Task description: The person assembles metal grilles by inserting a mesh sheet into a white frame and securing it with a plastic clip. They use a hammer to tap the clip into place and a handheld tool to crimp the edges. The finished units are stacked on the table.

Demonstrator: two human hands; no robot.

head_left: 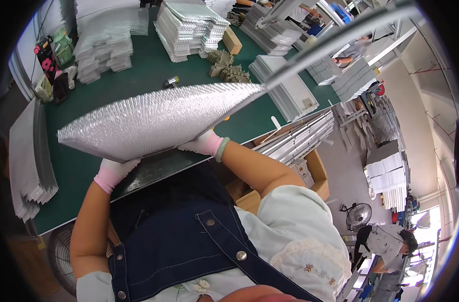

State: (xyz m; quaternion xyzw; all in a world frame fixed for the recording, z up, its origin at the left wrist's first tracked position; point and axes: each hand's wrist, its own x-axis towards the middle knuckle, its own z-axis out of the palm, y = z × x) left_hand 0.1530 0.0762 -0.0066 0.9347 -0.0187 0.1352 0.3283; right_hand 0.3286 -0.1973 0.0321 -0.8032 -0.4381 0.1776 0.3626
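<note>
A wide, silvery mesh panel (159, 118) with fine ridges is held tilted in front of me, over the near edge of the green table (139, 75). My left hand (114, 172), in a white glove with a pink cuff, grips its lower edge at the left. Farther right along the same edge, my right hand (203, 144), gloved alike, is closed on the panel. Fingers of both hands are partly hidden by it. Just beyond the panel lies a small mallet-like tool (172, 81) with a dark and yellowish head.
Stacks of silver mesh sheets (189, 27) stand at the back, with another stack (30, 156) at left. Brown corner-like pieces (229, 68) lie near white framed panels (285, 88). A long grey bar (340, 40) crosses the upper right. Metal strips (300, 138) rest beside a cardboard box (317, 173).
</note>
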